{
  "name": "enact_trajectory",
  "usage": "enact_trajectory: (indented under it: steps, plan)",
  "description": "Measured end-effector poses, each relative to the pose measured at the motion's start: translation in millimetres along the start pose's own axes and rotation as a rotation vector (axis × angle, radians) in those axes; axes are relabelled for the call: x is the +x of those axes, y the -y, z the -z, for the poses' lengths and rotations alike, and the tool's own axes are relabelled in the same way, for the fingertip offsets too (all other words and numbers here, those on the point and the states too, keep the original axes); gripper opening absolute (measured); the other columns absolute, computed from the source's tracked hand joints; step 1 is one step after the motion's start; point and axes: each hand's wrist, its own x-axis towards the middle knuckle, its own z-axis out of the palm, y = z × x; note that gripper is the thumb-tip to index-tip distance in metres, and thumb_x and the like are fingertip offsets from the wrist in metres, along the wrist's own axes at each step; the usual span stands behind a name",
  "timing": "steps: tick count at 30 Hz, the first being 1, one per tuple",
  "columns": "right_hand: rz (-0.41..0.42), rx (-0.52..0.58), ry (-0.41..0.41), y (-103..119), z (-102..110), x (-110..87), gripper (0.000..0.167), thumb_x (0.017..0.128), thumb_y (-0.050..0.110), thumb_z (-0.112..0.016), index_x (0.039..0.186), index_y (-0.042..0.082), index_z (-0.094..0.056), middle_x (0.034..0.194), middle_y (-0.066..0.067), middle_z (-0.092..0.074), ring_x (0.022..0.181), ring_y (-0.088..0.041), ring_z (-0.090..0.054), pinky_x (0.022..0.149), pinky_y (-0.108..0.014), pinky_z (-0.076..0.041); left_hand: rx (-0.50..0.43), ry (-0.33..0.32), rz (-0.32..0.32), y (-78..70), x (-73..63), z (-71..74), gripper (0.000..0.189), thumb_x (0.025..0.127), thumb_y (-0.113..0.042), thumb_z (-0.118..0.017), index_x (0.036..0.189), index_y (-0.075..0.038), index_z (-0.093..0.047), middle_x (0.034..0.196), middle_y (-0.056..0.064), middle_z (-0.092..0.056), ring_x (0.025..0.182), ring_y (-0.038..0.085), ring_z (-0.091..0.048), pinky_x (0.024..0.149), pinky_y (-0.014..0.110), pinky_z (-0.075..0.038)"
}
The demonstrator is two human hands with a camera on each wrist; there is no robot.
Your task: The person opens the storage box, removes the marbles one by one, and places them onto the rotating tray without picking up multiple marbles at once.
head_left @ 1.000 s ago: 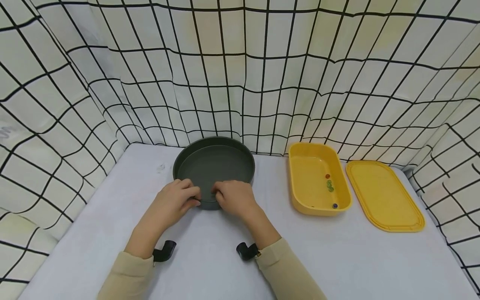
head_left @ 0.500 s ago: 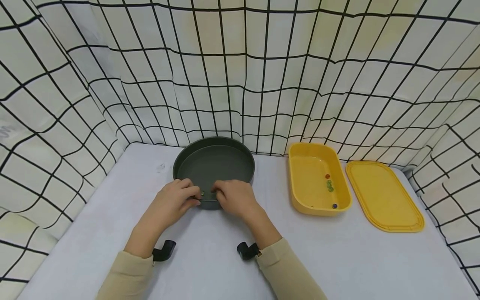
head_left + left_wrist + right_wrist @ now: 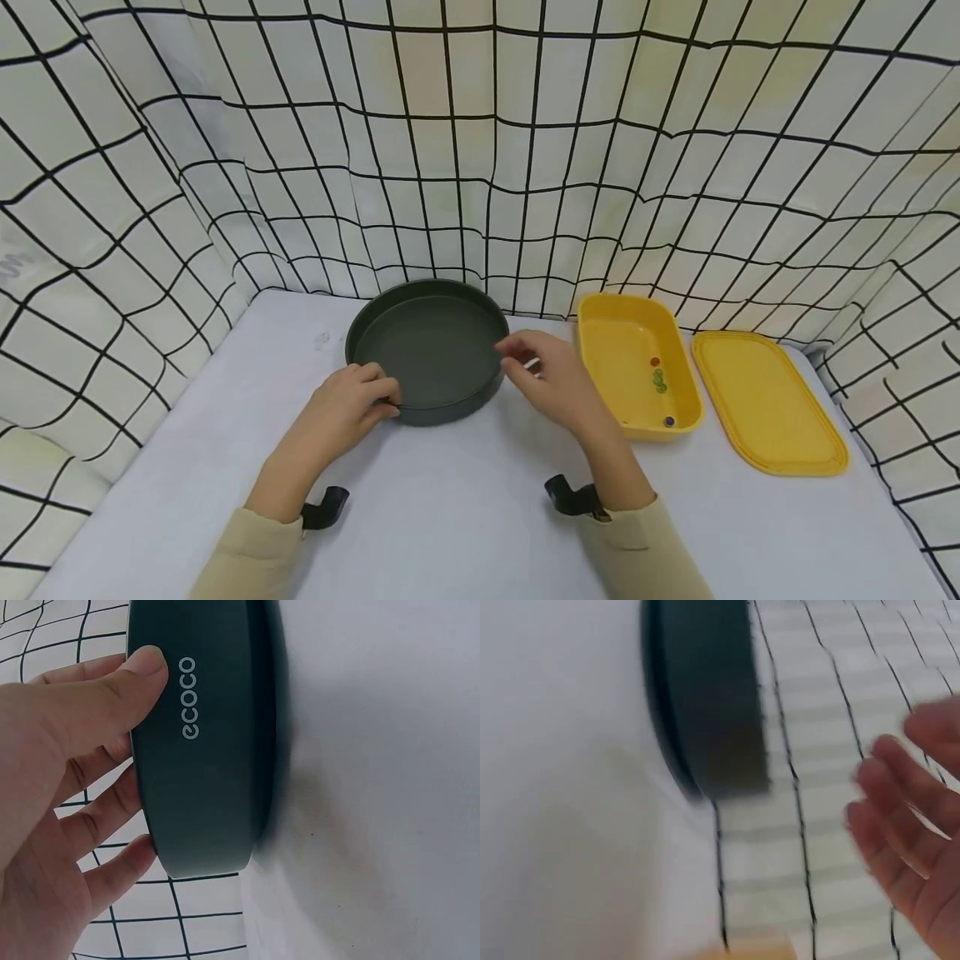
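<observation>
A dark green round tray (image 3: 427,350) with a raised wall stands near the back of the table, its side marked "ecoco" in the left wrist view. My left hand (image 3: 352,408) grips its near-left rim. There the thumb (image 3: 146,664) presses the outer wall (image 3: 202,787) while the other fingers reach over the inner side. My right hand (image 3: 551,379) is raised by the tray's right rim, fingers loosely bent and spread. In the right wrist view the right hand (image 3: 922,825) is blurred and shows nothing between its fingers, apart from the tray wall (image 3: 712,697).
Right of the tray is a yellow rectangular box (image 3: 622,392) holding several small coloured pieces, among them an orange one (image 3: 655,362), green ones (image 3: 659,381) and a dark blue one (image 3: 669,422). Its yellow lid (image 3: 768,404) lies farther right. Grid-patterned cloth (image 3: 480,150) walls the table's back and sides.
My right hand has left the tray's inside and moved right, past its rim toward the yellow box. The left hand stays put. A tiny greenish piece glimpsed by its fingertips no longer shows.
</observation>
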Motion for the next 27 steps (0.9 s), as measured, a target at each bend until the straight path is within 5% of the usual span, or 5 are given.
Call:
enact_trajectory:
  steps: [7, 12, 20, 27]
  plan:
    - [-0.213, -0.115, 0.002, -21.0, 61.3, -25.6, 0.024, 0.099, 0.025, -0.064, 0.121, 0.017, -0.066, 0.11, 0.0, -0.068, 0.099, -0.018, -0.064, 0.089, -0.041, -0.056, -0.015, -0.002, -0.013, -1.2, -0.6, 0.4, 0.019, 0.08, -0.014, -0.084, 0.083, -0.023, -0.067, 0.084, -0.009, -0.058, 0.078, 0.014, -0.054, 0.069, 0.033, -0.047]
    - [-0.319, -0.162, 0.097, -39.0, 90.3, -39.0, 0.029, 0.101, 0.025, -0.059, 0.127, 0.013, -0.063, 0.118, -0.007, -0.068, 0.106, -0.028, -0.063, 0.089, -0.046, -0.054, -0.027, -0.001, -0.002, -3.7, 0.9, -2.2, 0.02, 0.079, -0.013, -0.084, 0.083, -0.023, -0.067, 0.084, -0.009, -0.058, 0.079, 0.014, -0.054, 0.069, 0.034, -0.047]
    - [-0.386, -0.18, 0.086, -58.8, 108.4, -51.4, 0.034, 0.101, 0.03, -0.058, 0.131, 0.013, -0.061, 0.121, -0.011, -0.066, 0.109, -0.033, -0.061, 0.089, -0.048, -0.054, -0.042, -0.025, -0.035, -0.8, -0.3, -5.2, 0.02, 0.079, -0.014, -0.084, 0.083, -0.023, -0.067, 0.083, -0.009, -0.058, 0.077, 0.014, -0.054, 0.067, 0.032, -0.046]
    - [-0.455, -0.222, 0.172, -73.1, 123.3, -75.7, 0.033, 0.101, 0.029, -0.059, 0.131, 0.014, -0.061, 0.12, -0.012, -0.066, 0.107, -0.032, -0.061, 0.08, -0.041, -0.056, -0.031, -0.018, -0.023, -1.4, 0.4, -2.1, 0.019, 0.079, -0.013, -0.084, 0.083, -0.023, -0.068, 0.084, -0.007, -0.059, 0.079, 0.016, -0.057, 0.07, 0.034, -0.047]
